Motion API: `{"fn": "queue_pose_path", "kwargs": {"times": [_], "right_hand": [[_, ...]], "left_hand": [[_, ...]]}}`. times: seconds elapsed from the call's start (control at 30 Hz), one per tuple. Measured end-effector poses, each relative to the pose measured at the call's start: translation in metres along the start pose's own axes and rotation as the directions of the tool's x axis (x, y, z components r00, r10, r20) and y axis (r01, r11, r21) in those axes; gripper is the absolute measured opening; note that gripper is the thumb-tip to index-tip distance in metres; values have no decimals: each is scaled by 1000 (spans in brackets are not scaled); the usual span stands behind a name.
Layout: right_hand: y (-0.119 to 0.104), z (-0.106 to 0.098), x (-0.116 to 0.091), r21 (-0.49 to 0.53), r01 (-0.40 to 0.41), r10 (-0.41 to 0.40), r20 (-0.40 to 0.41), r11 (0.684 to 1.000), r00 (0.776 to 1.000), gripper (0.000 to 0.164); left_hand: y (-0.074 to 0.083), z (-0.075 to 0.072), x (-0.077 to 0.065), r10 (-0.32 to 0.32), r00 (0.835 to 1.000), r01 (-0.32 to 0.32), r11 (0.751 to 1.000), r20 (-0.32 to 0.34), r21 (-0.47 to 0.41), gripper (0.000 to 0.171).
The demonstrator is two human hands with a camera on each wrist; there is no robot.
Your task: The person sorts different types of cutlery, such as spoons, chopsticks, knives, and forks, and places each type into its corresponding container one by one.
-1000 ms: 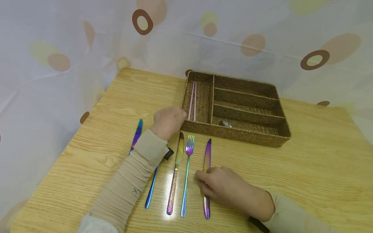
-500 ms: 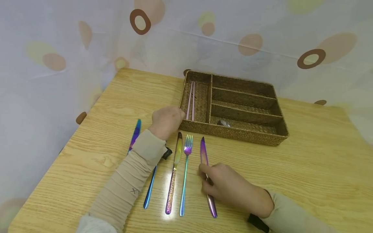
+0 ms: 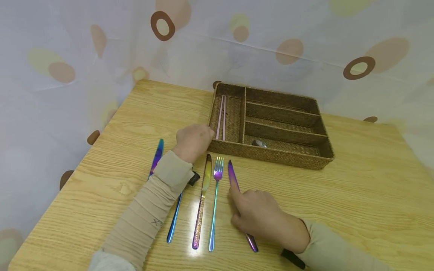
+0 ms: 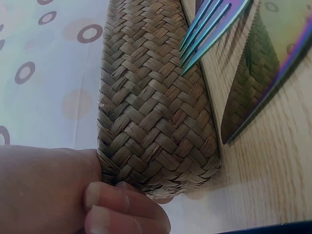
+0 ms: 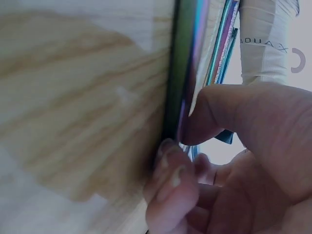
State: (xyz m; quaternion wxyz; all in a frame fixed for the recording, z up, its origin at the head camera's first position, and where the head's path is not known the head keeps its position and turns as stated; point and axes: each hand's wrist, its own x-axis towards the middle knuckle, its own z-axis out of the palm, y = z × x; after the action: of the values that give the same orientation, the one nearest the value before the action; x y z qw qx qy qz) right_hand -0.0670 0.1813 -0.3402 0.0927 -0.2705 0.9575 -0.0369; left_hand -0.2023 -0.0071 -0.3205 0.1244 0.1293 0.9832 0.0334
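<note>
My left hand [image 3: 193, 141] grips the near left corner of the woven cutlery tray [image 3: 271, 155]; its curled fingers [image 4: 126, 209] show below the tray's end wall in the left wrist view. My right hand [image 3: 259, 212] pinches a purple table knife [image 3: 234, 178] between thumb and fingers, close over the table. The knife tilts, its tip toward the tray and its handle end toward the lower right. Left of it lie an iridescent fork [image 3: 218, 175] and a knife with a patterned handle [image 3: 198, 224], side by side.
Two pink chopsticks [image 3: 223, 118] lie in the tray's left compartment, a spoon [image 3: 259, 143] in the front one. Another blue-purple knife [image 3: 157, 156] and a blue utensil handle [image 3: 174, 222] are partly hidden by the left arm. A patterned cloth [image 3: 257, 37] hangs behind the table.
The purple knife has turned in my right hand, its tip swinging left and its handle end right. My right index finger now stretches along the blade. My left hand keeps its hold.
</note>
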Motion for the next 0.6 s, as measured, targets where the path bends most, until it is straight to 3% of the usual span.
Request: {"fn": "queue_pose_path", "kwargs": {"times": [0.07, 0.1, 0.3, 0.6], "right_hand": [[-2, -1, 2, -7, -37, 37, 39, 999, 999, 81], [-4, -1, 2, -15, -50, 51, 51, 999, 997, 83], [-7, 0, 3, -64, -76, 79, 48, 995, 996, 35], [-1, 4, -2, -77, -10, 5, -68, 997, 998, 35]], "left_hand": [[0, 0, 0, 1, 1000, -1, 1000, 1, 0, 28], [0, 0, 0, 0, 1000, 0, 1000, 3, -1, 28], [0, -1, -1, 0, 1000, 0, 1000, 13, -10, 25], [0, -1, -1, -2, 1000, 2, 1000, -2, -25, 24]]}}
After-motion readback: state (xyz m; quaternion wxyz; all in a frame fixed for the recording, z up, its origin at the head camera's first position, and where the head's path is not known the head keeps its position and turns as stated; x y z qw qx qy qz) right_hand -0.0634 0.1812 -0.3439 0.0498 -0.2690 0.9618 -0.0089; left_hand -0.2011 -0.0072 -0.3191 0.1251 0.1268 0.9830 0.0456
